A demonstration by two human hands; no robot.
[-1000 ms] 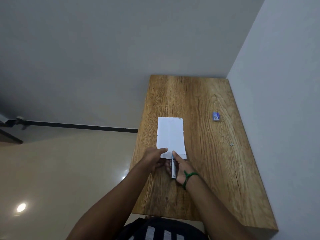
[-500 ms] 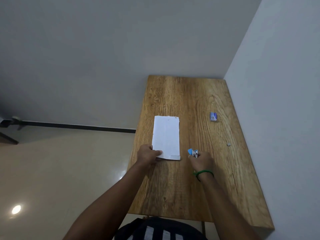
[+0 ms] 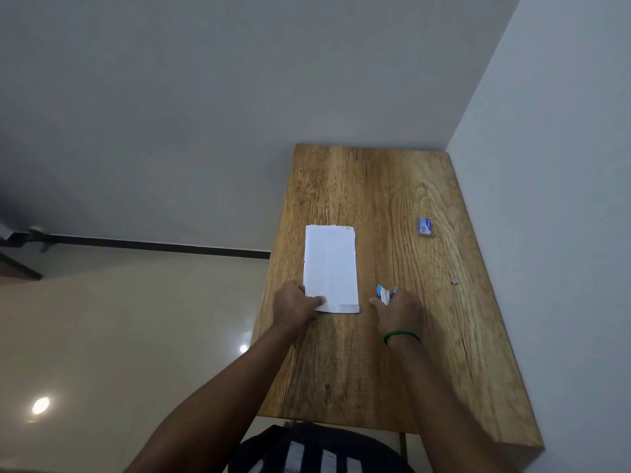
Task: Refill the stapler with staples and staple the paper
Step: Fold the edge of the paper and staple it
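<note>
The left hand point(image 3: 296, 304) pinches the near-left corner of the folded white paper point(image 3: 330, 266), thumb on top, pinning it flat on the wooden table point(image 3: 345, 363). Just right of the paper's near edge, and apart from it, the blue stapler point(image 3: 386, 293) pokes out beyond the right hand point(image 3: 400, 312), whose fingers curl around it; a green band point(image 3: 401, 336) circles that wrist. Farther right lie 1 small loose staple piece point(image 3: 454, 282) and, well apart, the staple box point(image 3: 425, 227). With the box set aside, the refill seems done and stapling is in hand. Whether a staple already sits in the paper is too small to tell. If not, the stapler's mouth must slide over the near edge while the left hand steadies the sheet.
</note>
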